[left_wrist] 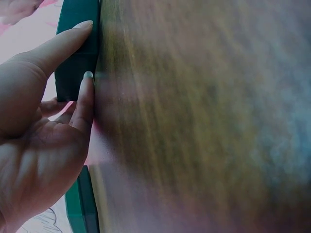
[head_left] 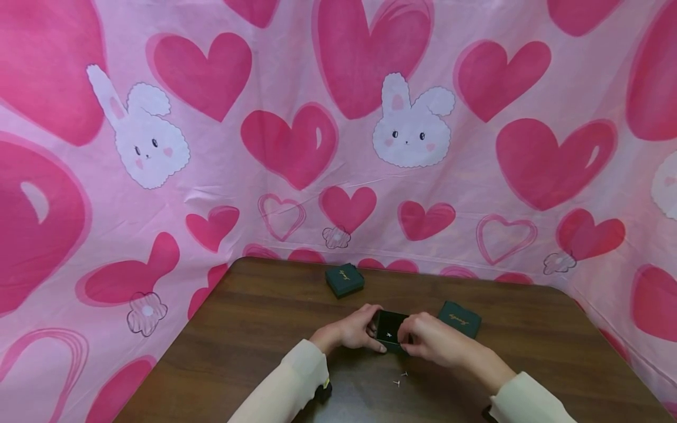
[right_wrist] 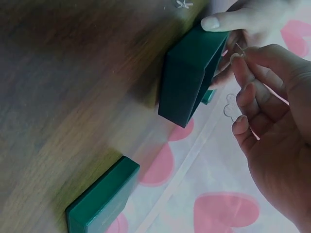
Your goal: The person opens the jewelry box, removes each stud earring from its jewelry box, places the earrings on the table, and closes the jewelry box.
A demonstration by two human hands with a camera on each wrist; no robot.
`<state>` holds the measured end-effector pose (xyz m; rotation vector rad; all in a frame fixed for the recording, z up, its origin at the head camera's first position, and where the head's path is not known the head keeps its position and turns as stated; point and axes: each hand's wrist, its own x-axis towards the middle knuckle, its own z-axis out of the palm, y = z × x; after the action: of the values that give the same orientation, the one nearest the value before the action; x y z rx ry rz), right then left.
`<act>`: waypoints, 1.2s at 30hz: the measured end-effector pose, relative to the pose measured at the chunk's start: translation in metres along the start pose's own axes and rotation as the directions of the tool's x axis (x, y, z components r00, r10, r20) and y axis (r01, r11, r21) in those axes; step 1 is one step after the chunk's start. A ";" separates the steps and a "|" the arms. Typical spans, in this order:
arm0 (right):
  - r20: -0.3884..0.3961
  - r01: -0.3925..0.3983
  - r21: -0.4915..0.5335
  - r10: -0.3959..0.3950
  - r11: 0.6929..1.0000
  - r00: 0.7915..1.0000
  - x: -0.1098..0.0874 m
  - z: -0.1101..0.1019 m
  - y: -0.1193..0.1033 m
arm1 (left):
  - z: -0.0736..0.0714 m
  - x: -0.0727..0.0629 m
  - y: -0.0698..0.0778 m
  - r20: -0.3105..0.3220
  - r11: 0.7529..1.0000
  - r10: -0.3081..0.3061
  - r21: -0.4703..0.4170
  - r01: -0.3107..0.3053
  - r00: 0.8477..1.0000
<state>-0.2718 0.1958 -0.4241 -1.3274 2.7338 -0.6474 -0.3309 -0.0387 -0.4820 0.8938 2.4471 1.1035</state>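
My left hand (head_left: 355,329) grips the side of a small dark green jewelry box (left_wrist: 77,53), thumb along its near wall and fingers at the far side. The box stands open with a black insert (head_left: 387,322), on which a tiny silver star-shaped earring (head_left: 389,334) sits. Over the box's right part, my right hand (head_left: 431,339) pinches a tiny earring between thumb and index finger; its thin post (right_wrist: 239,47) shows in the right wrist view. On the table in front of the box lie two more small earrings, one nearer (head_left: 396,383) and one slightly farther (head_left: 404,373).
A green box lid (head_left: 459,319) with gold lettering lies right of the open box, partly behind my right hand. Another green lettered box (head_left: 345,280) sits toward the back edge of the brown wooden table (head_left: 254,311). Pink heart-patterned cloth (head_left: 296,176) hangs behind it.
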 end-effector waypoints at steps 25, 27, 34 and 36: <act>0.146 -0.020 0.002 0.019 1.000 0.989 -0.013 0.032 -0.007 | 0.002 0.002 -0.003 -0.020 1.000 0.012 0.016 -0.011 1.000; 0.149 -0.021 0.012 0.019 1.000 0.989 -0.013 0.032 -0.007 | 0.001 0.001 -0.001 -0.017 1.000 0.015 0.005 -0.015 1.000; 0.166 -0.048 0.043 0.040 0.998 0.985 -0.012 0.027 -0.010 | 0.001 0.001 -0.001 -0.014 1.000 0.021 0.008 -0.021 1.000; 0.164 -0.064 0.060 0.054 0.996 0.985 -0.011 0.024 -0.010 | 0.001 0.001 -0.002 -0.016 1.000 0.022 0.012 -0.021 1.000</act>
<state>-0.2524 0.1906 -0.4438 -1.2227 2.5899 -0.5903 -0.3323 -0.0383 -0.4838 0.9205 2.4653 1.1087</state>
